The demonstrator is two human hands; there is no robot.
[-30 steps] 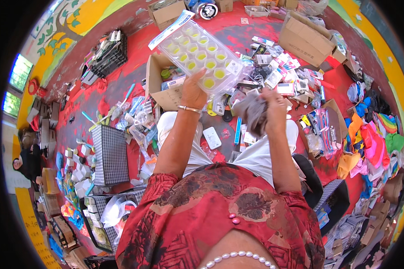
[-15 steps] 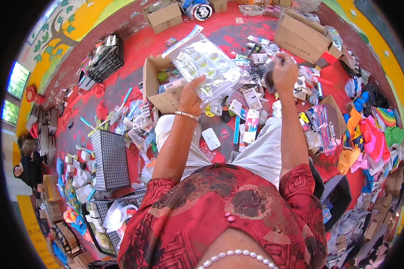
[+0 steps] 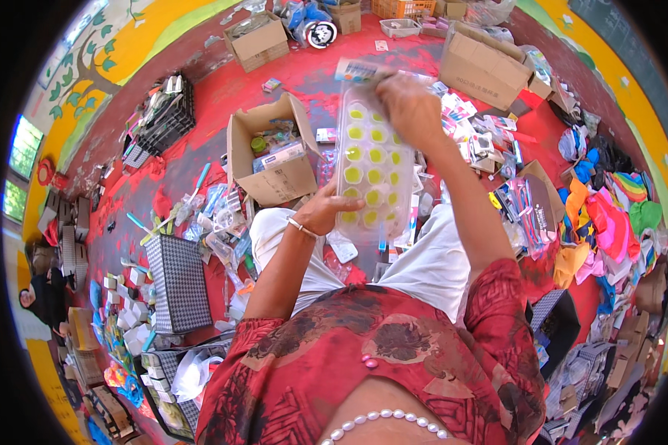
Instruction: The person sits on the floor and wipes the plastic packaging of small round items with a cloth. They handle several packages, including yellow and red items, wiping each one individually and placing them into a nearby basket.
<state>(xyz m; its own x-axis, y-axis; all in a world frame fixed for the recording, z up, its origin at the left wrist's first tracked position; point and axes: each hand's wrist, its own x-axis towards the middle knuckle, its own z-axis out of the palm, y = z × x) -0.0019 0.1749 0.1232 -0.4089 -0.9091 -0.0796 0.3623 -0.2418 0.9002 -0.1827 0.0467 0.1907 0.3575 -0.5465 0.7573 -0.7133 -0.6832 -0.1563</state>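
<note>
My left hand (image 3: 326, 209) is closed on the left edge of an ice cube tray (image 3: 373, 176), its thumb across the front. The tray is translucent, with rows of round yellow-green cells, and looks to be in clear plastic with a printed strip (image 3: 355, 70) at the top. It stands nearly upright in front of me. Over its top end is my right hand (image 3: 410, 111), fingers curled and smeared by motion. A greyish blur shows at those fingers, too unclear to name.
An open cardboard box (image 3: 278, 182) with packages stands left of the tray. A checkered bin (image 3: 178, 285) is nearer on the left. Small packaged goods cover the floor to the right, near a large carton (image 3: 485, 68). Colourful cloths (image 3: 612, 222) lie at far right.
The tray has turned from slanted to nearly upright, moving right and toward me. My right hand has come left to its top, from where it held something dark.
</note>
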